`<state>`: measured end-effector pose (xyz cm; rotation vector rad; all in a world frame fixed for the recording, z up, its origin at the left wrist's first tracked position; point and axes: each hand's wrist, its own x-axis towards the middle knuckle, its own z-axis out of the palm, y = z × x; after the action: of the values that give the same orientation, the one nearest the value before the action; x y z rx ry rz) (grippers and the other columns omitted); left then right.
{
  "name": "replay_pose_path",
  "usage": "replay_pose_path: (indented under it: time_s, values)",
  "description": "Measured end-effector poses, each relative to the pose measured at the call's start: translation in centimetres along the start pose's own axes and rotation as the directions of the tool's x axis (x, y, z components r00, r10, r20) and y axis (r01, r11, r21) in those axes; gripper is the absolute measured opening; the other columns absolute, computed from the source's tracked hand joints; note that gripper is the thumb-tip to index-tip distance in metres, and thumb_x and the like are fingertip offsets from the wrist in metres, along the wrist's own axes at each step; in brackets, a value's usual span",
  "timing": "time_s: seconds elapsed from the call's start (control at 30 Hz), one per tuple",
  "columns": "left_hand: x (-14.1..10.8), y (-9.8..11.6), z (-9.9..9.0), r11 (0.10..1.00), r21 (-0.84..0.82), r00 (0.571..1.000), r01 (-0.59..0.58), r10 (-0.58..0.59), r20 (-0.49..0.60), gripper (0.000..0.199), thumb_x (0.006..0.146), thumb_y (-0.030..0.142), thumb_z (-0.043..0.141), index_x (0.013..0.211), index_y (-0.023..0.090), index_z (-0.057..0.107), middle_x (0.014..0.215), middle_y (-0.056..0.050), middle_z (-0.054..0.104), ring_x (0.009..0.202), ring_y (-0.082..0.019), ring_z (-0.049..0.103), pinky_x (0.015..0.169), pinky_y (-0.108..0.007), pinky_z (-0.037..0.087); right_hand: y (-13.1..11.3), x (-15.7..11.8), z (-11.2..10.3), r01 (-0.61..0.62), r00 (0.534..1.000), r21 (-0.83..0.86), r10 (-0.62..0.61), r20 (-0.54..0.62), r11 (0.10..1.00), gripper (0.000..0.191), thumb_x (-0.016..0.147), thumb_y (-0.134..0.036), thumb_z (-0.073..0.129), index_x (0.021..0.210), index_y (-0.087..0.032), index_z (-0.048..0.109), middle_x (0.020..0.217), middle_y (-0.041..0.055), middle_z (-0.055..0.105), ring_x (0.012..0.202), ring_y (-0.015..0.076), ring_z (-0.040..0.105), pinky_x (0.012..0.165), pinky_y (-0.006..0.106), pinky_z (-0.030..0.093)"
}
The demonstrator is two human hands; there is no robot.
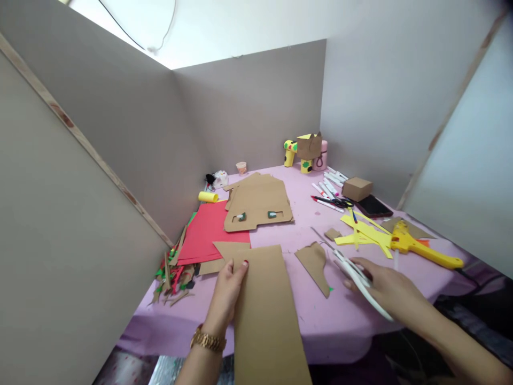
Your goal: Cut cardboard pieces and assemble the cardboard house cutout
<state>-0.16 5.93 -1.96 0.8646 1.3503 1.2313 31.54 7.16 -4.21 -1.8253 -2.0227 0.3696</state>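
My left hand grips the left edge of a long piece of cardboard, thumb on top and fingers hidden beneath. The piece reaches past the table's front edge toward me. To the right, my right hand is closed around the handles of white scissors, whose blades point to the far left. A cut cardboard scrap lies between the two, apart from the blades. Farther back rests a large cardboard sheet with two slots and dark green bits in them. Red paper lies left of it.
Paper and cardboard scraps pile up at the left edge. At right are yellow strips, a yellow glue gun, a phone, a small box and markers. Grey partitions enclose the table.
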Motion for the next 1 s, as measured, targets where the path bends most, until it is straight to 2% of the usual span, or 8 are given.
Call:
replay_pose_path:
  time_s: [0.1,0.2,0.4,0.53,0.63,0.73,0.83,1.0]
  values:
    - [0.0,-0.4,0.2,0.999,0.042,1.000,-0.031,0.032,-0.002,0.026,0.079,0.032,0.060,0.097,0.017,0.049,0.094,-0.011,0.068,0.075,-0.020,0.067,0.074,-0.034,0.052,-0.5,3.0,0.5,-0.024,1.000,-0.148,0.024,-0.003,0.989,0.044,0.078,-0.044,0.053,0.114,-0.020,0.058,0.091,0.0122,0.072,0.086,0.0343,0.065,0.063,0.036,0.043]
    - [0.4,-1.3,0.9,0.989,0.106,0.995,-0.100,0.101,-0.001,0.034,0.077,0.035,0.063,0.101,0.017,0.049,0.100,-0.014,0.066,0.089,-0.023,0.065,0.082,-0.036,0.050,-0.7,5.4,1.1,-0.034,0.999,-0.222,0.028,-0.027,0.974,0.037,0.082,-0.037,0.046,0.110,-0.017,0.059,0.090,0.0156,0.071,0.083,0.0344,0.065,0.061,0.035,0.041]
    - [1.9,-3.1,2.3,0.871,0.410,0.957,-0.271,0.290,0.016,0.036,0.078,0.030,0.057,0.111,0.015,0.051,0.111,-0.015,0.061,0.109,-0.026,0.055,0.094,-0.039,0.041,0.8,6.7,2.4,0.023,0.997,-0.312,-0.044,-0.061,0.950,0.035,0.079,-0.028,0.048,0.109,-0.013,0.060,0.090,0.0169,0.065,0.085,0.0335,0.062,0.065,0.037,0.042]
    - [2.0,-2.8,1.9,0.643,0.669,0.891,-0.372,0.449,0.064,0.034,0.082,0.019,0.046,0.115,0.012,0.051,0.115,-0.015,0.054,0.111,-0.025,0.048,0.100,-0.042,0.034,1.1,6.2,2.2,0.124,0.986,-0.309,-0.151,-0.067,0.943,0.040,0.077,-0.019,0.049,0.116,-0.009,0.057,0.099,0.0185,0.061,0.095,0.0328,0.057,0.079,0.041,0.043]
    - [1.5,-1.9,0.6,0.441,0.809,0.845,-0.388,0.520,0.122,0.042,0.082,0.009,0.034,0.121,0.010,0.048,0.121,-0.016,0.048,0.118,-0.024,0.040,0.106,-0.043,0.028,-0.2,5.3,2.3,0.240,0.965,-0.261,-0.259,-0.042,0.935,0.040,0.082,-0.018,0.044,0.120,-0.011,0.053,0.112,0.0158,0.057,0.103,0.0273,0.054,0.089,0.037,0.042]
    - [1.2,-1.1,-1.3,0.261,0.902,0.847,-0.343,0.500,0.177,0.056,0.074,0.001,0.036,0.128,0.010,0.044,0.136,-0.018,0.038,0.130,-0.029,0.027,0.109,-0.049,0.020,-2.3,3.9,3.0,0.383,0.922,-0.156,-0.386,0.014,0.910,0.045,0.084,-0.027,0.046,0.127,-0.014,0.048,0.124,0.0134,0.055,0.113,0.0251,0.051,0.095,0.036,0.042]
    - [1.2,-0.8,-2.6,0.115,0.956,0.877,-0.268,0.440,0.193,0.064,0.068,0.001,0.040,0.132,0.010,0.041,0.142,-0.022,0.032,0.135,-0.039,0.017,0.104,-0.063,0.018,-4.0,2.8,4.2,0.408,0.913,-0.149,-0.406,0.044,0.901,0.053,0.083,-0.032,0.049,0.130,-0.008,0.044,0.128,0.0196,0.053,0.114,0.0320,0.050,0.092,0.044,0.045]
    - [2.0,-0.7,-2.8,-0.085,0.962,0.874,-0.258,0.403,0.270,0.051,0.076,0.005,0.038,0.126,0.007,0.047,0.127,-0.025,0.051,0.121,-0.037,0.044,0.100,-0.064,0.024,-5.2,2.4,4.9,0.385,0.922,-0.228,-0.383,0.056,0.894,0.054,0.084,-0.026,0.046,0.129,0.002,0.042,0.123,0.0278,0.055,0.108,0.0373,0.055,0.082,0.047,0.049]
